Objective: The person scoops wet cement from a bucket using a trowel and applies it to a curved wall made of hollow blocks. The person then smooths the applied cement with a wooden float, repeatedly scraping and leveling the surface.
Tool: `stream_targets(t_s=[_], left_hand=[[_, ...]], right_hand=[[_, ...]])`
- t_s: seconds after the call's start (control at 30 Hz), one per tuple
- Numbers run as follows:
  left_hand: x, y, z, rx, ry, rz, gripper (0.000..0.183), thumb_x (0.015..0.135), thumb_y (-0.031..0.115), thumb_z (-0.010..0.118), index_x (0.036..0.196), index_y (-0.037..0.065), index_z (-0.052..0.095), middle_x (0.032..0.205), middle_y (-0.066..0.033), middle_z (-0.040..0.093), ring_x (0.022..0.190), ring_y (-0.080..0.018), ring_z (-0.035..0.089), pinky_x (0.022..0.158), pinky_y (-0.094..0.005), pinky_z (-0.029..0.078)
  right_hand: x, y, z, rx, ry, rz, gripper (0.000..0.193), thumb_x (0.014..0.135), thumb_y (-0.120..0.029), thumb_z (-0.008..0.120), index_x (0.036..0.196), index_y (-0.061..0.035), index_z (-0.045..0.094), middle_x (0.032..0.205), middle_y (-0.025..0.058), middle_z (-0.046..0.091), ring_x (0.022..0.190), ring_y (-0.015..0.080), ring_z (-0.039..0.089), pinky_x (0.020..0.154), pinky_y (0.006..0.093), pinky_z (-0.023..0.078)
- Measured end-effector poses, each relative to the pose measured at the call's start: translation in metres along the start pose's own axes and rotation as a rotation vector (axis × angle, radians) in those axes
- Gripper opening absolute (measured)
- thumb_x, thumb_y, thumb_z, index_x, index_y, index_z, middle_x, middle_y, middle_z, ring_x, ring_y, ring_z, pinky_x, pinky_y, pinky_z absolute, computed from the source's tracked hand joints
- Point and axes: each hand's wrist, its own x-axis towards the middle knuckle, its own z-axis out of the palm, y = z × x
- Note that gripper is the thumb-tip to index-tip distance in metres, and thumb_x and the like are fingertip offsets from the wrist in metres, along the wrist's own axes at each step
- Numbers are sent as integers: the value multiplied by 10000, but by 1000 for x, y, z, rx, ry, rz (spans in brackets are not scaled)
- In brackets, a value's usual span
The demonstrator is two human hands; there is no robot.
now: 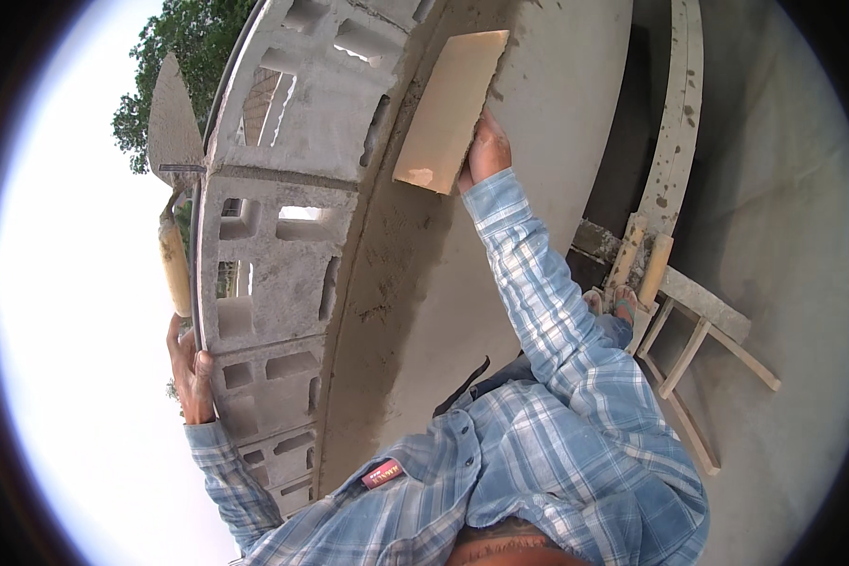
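Note:
My right hand (pixel 488 149) grips the long edge of a flat tan rectangular board (pixel 453 108), its fingers partly hidden by it. The board lies over the strip of damp grey mortar (pixel 377 274) along the wall. On the left, my left hand (pixel 192 377) is closed at the wall's top edge, thumb on the end of a thin dark bar (pixel 198 255). Just beyond its fingertips is a pointed trowel (pixel 174 123) with a pale wooden handle; I cannot tell whether they touch it. Hollow grey blocks (pixel 283 208) make up the upper wall.
Far below, my sandalled foot (pixel 624 300) stands on wooden planks. Beside it are a wooden trestle (pixel 689 358) and a long mortar-spotted board (pixel 672 123). A smooth plastered wall face (pixel 566 75) drops away to the right of the damp strip. Green trees (pixel 184 47) show beyond the wall.

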Motion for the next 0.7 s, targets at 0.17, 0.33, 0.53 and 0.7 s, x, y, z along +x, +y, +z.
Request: stream_targets(t_s=[0.17, 0.33, 0.53, 0.7], left_hand=[[-1, 2, 6, -19, 32, 16, 1240, 701, 850, 600, 1511, -9, 220, 1237, -277, 600, 1223, -370, 555, 1029, -526, 414], [-1, -1, 8, 30, 29, 23, 1136, 754, 852, 520, 1373, -93, 408, 1410, -235, 380, 1239, -347, 524, 1054, -482, 393], [-3, 12, 12, -80, 64, 4, 1281, 695, 840, 626, 1517, -32, 174, 1254, -235, 585, 1227, -327, 545, 1042, -456, 407], [-2, 16, 12, -107, 46, -8, 1299, 688, 835, 642, 1524, -32, 157, 1252, -207, 579, 1205, -304, 549, 1038, -433, 407]], right_hand=[[14, 14, 3, -19, -28, -17, 445, 1009, -209, 373, 1391, 2, 458, 1284, 142, 563, 1138, 238, 584, 968, 374, 506], [-1, 20, 11, -6, -36, 25, 436, 989, -172, 391, 1379, 8, 465, 1255, 128, 574, 1116, 219, 587, 958, 350, 500], [5, 25, 16, -48, -7, -39, 433, 969, -136, 382, 1365, 12, 477, 1200, 119, 589, 1065, 206, 595, 933, 325, 499], [40, -2, 13, -90, -74, -37, 432, 966, -136, 396, 1362, 13, 480, 1166, 117, 610, 1045, 199, 604, 922, 319, 503]])
